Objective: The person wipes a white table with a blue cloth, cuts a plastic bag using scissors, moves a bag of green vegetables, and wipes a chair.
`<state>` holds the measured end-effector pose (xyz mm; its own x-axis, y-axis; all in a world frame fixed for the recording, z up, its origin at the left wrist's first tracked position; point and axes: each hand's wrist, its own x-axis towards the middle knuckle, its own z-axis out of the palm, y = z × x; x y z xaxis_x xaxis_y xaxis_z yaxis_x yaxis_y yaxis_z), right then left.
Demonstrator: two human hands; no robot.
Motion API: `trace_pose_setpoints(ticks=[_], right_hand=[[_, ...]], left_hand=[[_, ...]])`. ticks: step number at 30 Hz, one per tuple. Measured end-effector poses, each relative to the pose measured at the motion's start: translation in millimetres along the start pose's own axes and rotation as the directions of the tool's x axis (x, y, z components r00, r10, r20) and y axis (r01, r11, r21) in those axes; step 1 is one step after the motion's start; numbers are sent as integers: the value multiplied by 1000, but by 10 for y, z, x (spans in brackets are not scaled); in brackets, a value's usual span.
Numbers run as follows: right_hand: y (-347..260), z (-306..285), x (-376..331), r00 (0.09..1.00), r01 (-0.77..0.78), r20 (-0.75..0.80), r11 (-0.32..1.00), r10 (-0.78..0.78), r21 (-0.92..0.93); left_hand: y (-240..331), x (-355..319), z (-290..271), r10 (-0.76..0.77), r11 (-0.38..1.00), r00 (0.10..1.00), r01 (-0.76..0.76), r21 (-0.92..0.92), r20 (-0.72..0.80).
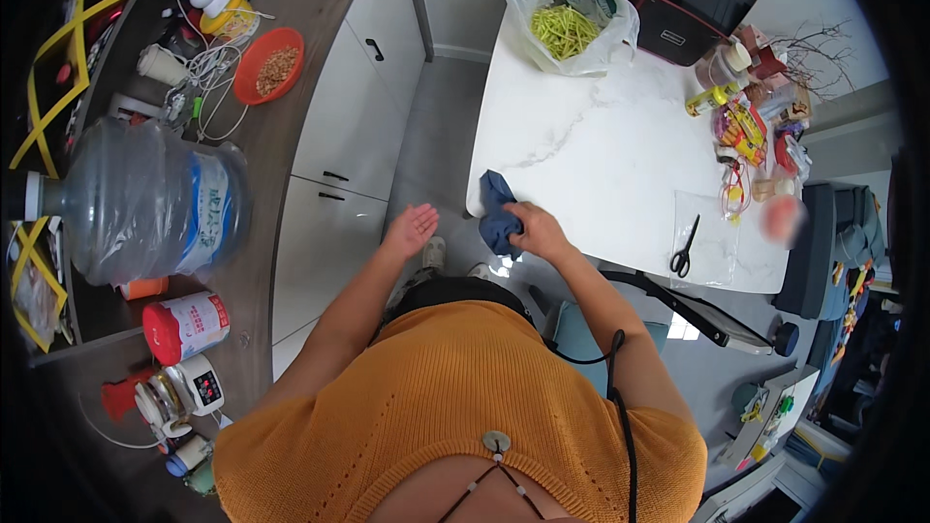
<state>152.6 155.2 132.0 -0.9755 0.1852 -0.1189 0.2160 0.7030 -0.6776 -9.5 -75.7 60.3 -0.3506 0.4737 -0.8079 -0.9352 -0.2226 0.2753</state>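
Note:
A crumpled dark blue cloth (498,216) hangs at the near left corner of the white marbled table (572,136). My right hand (535,230) grips it from the right, fingers closed on the fabric. Part of the cloth touches the table's edge and its lower end droops below my fingers. Over the floor, left of the table, my left hand (415,229) is held palm up with fingers stretched out and nothing in it.
A plastic bag of green vegetables (565,31) stands at the table's far end, near a dark red appliance (693,0). Black scissors (685,250) lie at the right. The left counter carries a large water bottle (145,201) and an orange bowl (268,66).

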Motion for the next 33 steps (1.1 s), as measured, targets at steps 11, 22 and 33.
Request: trace_pose_setpoints(ticks=[11,22,33], right_hand=[[154,-551,115,784,-268,172,75,596,960],[117,166,-12,721,-474,12,481,692,738],[-431,-49,-552,636,-210,-85,278,767,937]], left_hand=[[-50,-480,-37,35,996,999,-34,-84,14],[30,-721,-108,19,994,1000,-16,-107,24],[265,-797,-163,-104,994,989,107,-23,107]])
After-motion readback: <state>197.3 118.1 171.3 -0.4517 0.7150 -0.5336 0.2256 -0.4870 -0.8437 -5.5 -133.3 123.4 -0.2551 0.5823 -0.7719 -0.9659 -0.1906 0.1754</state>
